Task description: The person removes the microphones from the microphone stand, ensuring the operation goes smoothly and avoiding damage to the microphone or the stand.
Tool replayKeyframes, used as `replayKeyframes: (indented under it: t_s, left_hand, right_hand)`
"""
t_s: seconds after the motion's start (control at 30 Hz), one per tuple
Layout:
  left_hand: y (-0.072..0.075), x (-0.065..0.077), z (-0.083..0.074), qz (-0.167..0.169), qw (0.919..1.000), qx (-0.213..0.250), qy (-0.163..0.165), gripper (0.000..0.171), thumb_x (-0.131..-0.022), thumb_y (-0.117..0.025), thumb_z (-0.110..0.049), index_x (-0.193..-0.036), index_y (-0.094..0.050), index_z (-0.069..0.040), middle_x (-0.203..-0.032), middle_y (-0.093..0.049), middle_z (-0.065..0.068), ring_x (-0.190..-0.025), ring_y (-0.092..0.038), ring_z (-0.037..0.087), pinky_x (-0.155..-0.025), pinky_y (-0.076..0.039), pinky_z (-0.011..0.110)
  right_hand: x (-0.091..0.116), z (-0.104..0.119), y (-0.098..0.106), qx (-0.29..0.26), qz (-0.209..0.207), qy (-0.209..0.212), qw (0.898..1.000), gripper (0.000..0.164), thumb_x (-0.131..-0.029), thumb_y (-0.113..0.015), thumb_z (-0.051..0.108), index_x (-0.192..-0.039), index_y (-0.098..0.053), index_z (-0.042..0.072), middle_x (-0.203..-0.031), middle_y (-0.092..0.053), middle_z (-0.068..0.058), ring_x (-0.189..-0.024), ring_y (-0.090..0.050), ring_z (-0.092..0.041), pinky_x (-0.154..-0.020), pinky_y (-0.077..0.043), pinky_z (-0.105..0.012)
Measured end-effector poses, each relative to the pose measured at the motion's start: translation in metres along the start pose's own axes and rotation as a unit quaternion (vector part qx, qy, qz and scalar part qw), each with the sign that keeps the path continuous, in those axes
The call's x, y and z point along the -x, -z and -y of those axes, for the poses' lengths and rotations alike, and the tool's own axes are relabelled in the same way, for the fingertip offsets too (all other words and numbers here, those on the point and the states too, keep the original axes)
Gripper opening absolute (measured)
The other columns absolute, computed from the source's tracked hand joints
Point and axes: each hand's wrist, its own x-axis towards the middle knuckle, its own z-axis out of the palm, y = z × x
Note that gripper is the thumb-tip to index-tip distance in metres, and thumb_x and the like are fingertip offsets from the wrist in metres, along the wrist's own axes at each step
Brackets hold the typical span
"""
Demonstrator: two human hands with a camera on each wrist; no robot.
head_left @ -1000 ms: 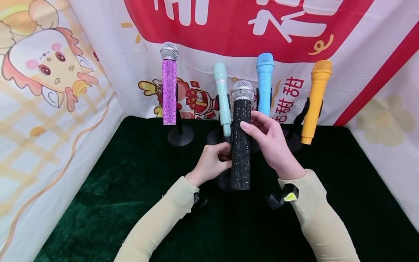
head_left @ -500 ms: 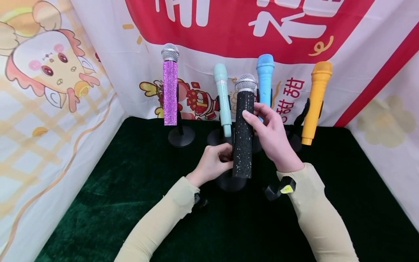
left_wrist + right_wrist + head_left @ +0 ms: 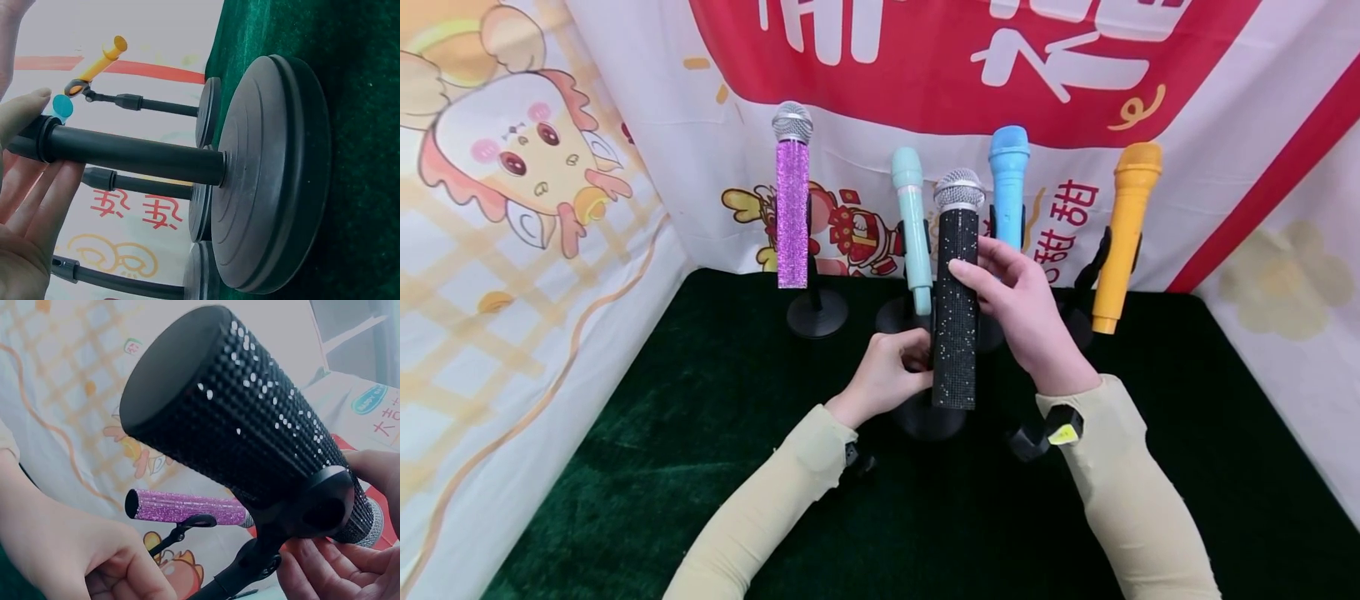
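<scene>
A black rhinestone-covered microphone with a silver mesh head stands in front of the others in the head view. My right hand pinches its body, thumb on the front and fingers behind. In the right wrist view the microphone sits against the black clip of a stand. My left hand grips that stand's upright below the clip. The left wrist view shows the black pole rising from a round base on the cloth, with my left fingers around its upper collar.
Behind stand a purple glitter microphone, a mint one, a blue one and an orange one, each held upright on a black stand. Dark green cloth covers the table; printed fabric hangs behind.
My right hand and the black microphone have risen, then shifted slightly left. My left hand stays at the stand's upright.
</scene>
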Motion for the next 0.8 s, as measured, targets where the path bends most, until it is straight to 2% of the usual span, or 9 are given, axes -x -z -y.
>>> replayKeyframes:
  t_s: [0.17,0.33,0.8]
  left_hand:
    - [-0.001,0.0,0.001,-0.003,1.0,0.005,0.002,0.024,-0.082,-0.08,0.007,-0.099,-0.072,-0.007,-0.093,-0.075,0.0,-0.078,-0.07,0.01,-0.07,-0.061,0.029]
    - [-0.001,0.001,0.003,-0.004,1.0,0.004,0.004,0.024,-0.082,-0.08,0.007,-0.098,-0.072,-0.008,-0.091,-0.074,-0.001,-0.077,-0.07,0.009,-0.07,-0.061,0.029]
    - [-0.001,0.003,0.0,-0.01,0.9996,0.0,0.027,0.023,-0.086,-0.08,0.002,-0.106,-0.075,-0.009,-0.1,-0.076,0.001,-0.083,-0.071,0.01,-0.075,-0.061,0.028]
  right_hand:
    - [0.005,0.001,0.002,-0.02,0.008,-0.011,1.0,0.058,-0.098,-0.07,0.023,-0.148,-0.048,0.004,-0.131,-0.06,-0.015,-0.112,-0.06,-0.024,-0.096,-0.053,-0.031]
    - [0.012,-0.001,0.004,-0.017,0.024,-0.009,1.0,0.059,-0.098,-0.07,0.02,-0.15,-0.047,0.003,-0.134,-0.059,-0.016,-0.116,-0.059,-0.025,-0.1,-0.05,-0.029]
    - [0.024,-0.005,0.003,0.002,0.036,-0.003,0.999,0.062,-0.095,-0.075,0.016,-0.15,-0.048,0.006,-0.136,-0.059,-0.016,-0.118,-0.062,-0.027,-0.101,-0.051,-0.03]
